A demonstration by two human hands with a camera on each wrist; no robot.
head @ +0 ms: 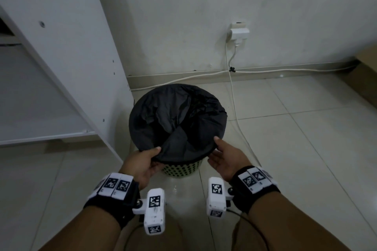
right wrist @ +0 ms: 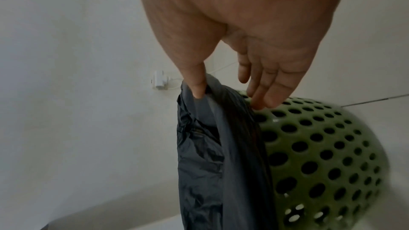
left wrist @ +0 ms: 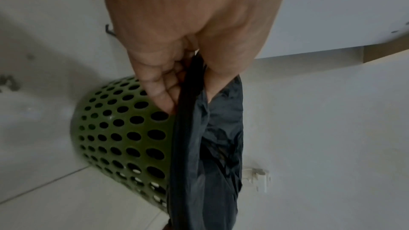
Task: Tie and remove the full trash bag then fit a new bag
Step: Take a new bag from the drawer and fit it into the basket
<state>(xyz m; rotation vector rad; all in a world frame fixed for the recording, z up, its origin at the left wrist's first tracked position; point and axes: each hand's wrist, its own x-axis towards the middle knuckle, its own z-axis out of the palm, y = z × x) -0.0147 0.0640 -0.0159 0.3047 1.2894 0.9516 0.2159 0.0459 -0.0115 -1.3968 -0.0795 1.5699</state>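
A green perforated bin (head: 181, 169) stands on the tiled floor, lined with a black trash bag (head: 177, 116) whose edge is folded over the rim. My left hand (head: 155, 158) is at the near-left rim. In the left wrist view it (left wrist: 192, 90) pinches the bag's edge (left wrist: 217, 137) between thumb and fingers, beside the bin's wall (left wrist: 124, 137). My right hand (head: 214, 151) is at the near-right rim. In the right wrist view it (right wrist: 228, 100) has its thumb resting on the bag's fold (right wrist: 199, 163), with straight fingers touching the bin's wall (right wrist: 321, 155).
A white cabinet (head: 61, 47) stands close on the bin's left. A wall socket (head: 239, 30) with a plug is behind. Its white cable (head: 232, 96) runs down across the floor just right of the bin. A cardboard box (head: 365, 71) sits at the far right.
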